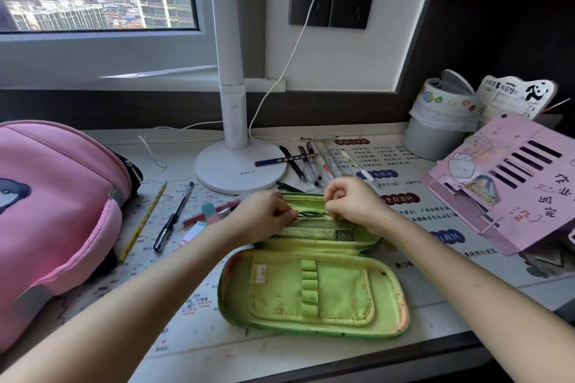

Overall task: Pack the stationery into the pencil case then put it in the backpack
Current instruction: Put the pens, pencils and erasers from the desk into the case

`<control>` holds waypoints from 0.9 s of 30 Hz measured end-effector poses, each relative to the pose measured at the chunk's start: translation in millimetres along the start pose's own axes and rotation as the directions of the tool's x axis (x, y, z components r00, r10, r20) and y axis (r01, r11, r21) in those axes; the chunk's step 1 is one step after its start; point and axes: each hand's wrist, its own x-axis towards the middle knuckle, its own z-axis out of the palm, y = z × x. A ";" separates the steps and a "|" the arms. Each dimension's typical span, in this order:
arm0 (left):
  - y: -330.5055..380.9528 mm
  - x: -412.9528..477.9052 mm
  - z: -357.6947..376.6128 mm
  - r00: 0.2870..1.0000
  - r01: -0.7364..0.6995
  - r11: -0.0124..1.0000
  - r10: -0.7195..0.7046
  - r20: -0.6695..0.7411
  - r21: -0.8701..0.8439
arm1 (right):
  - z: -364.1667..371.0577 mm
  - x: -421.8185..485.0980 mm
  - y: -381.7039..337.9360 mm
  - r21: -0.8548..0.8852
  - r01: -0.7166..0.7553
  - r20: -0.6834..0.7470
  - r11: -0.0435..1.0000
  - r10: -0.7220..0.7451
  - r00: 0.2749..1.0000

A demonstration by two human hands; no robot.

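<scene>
A green pencil case (314, 292) lies open flat on the desk in front of me. My left hand (261, 214) and my right hand (351, 199) both pinch the top edge of the mesh pocket (314, 232) in the case's far half. Between the fingertips a dark slim item shows at the pocket's mouth. Several pens and pencils (308, 162) lie by the lamp base. A yellow pencil (143, 221), a black pen (174, 216), an eraser (210, 211) and a marker lie to the left. The pink backpack (53, 211) rests at the far left.
A white desk lamp (231, 102) stands behind the case, a charger cable trailing beside it. A grey desk bin (438, 124) and a pink book stand (504, 183) fill the right side. A printed mat covers the desk.
</scene>
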 end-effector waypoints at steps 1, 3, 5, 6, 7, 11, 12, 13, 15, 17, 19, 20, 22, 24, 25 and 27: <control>-0.4 -1.4 0.2 1.000 -0.002 1.000 0.002 -0.001 -0.009 | -4.3 -0.5 -0.4 0.016 -0.012 -0.027 1.000 0.012 1.000; 0.4 -3.9 0.2 1.000 -0.006 1.000 0.005 -0.014 -0.009 | -15.0 -2.1 -2.0 0.061 -0.029 -0.051 0.998 0.032 0.998; 2.6 -4.5 0.8 0.999 -0.015 1.000 0.015 -0.028 0.007 | -22.0 -3.3 -4.8 0.116 -0.045 -0.048 0.992 0.050 0.998; 5.2 -3.9 1.3 0.999 -0.021 1.000 0.021 -0.035 0.020 | -23.1 -3.6 -6.8 0.123 -0.043 -0.052 0.991 0.050 0.997; 8.1 -3.0 2.0 0.998 -0.027 0.999 0.029 -0.047 0.032 | -22.3 -3.2 -9.1 0.116 -0.038 -0.057 0.993 0.045 0.997; 21.8 0.6 4.7 0.987 -0.054 0.997 0.061 -0.148 0.054 | -12.4 -0.9 -18.4 0.083 -0.020 -0.071 0.996 0.026 0.997; 23.5 1.6 5.6 0.983 -0.055 0.997 0.063 -0.172 0.055 | -9.4 0.1 -19.7 0.092 -0.023 -0.075 0.995 0.030 0.997; 24.8 2.6 6.2 0.978 -0.051 0.998 0.059 -0.202 0.045 | -6.6 0.8 -21.3 0.100 -0.024 -0.078 0.995 0.032 0.996; 27.0 4.0 6.4 0.961 -0.040 0.999 0.045 -0.274 0.022 | -1.8 1.1 -24.4 0.126 -0.023 -0.075 0.992 0.032 0.997; 32.6 5.4 6.1 0.953 -0.033 0.999 0.034 -0.301 0.008 | 1.6 0.9 -27.2 0.165 -0.011 -0.063 0.986 0.022 0.998; 42.6 7.9 5.4 0.960 -0.034 0.999 0.041 -0.277 0.027 | 3.1 0.2 -28.3 0.190 0.011 -0.059 0.982 0.000 0.998; 47.3 10.1 5.2 0.963 -0.045 0.997 0.058 -0.261 0.056 | 2.8 -0.5 -27.6 0.188 0.027 -0.061 0.982 -0.016 0.998; 52.4 16.3 5.3 0.969 -0.073 0.990 0.100 -0.227 0.124 | 1.6 -1.1 -23.0 0.167 0.059 -0.071 0.984 -0.048 0.996; 56.6 23.8 6.0 0.977 -0.099 0.974 0.134 -0.167 0.204 | -1.8 -3.0 -15.4 0.143 0.076 -0.090 0.987 -0.064 0.994; 58.6 26.9 6.6 0.980 -0.110 0.963 0.147 -0.136 0.248 | -2.9 -4.1 -11.7 0.128 0.089 -0.105 0.988 -0.075 0.992; 64.0 30.8 8.1 0.984 -0.122 0.938 0.157 -0.084 0.323 | -2.8 -8.4 -7.4 0.065 0.147 -0.159 0.987 -0.135 0.978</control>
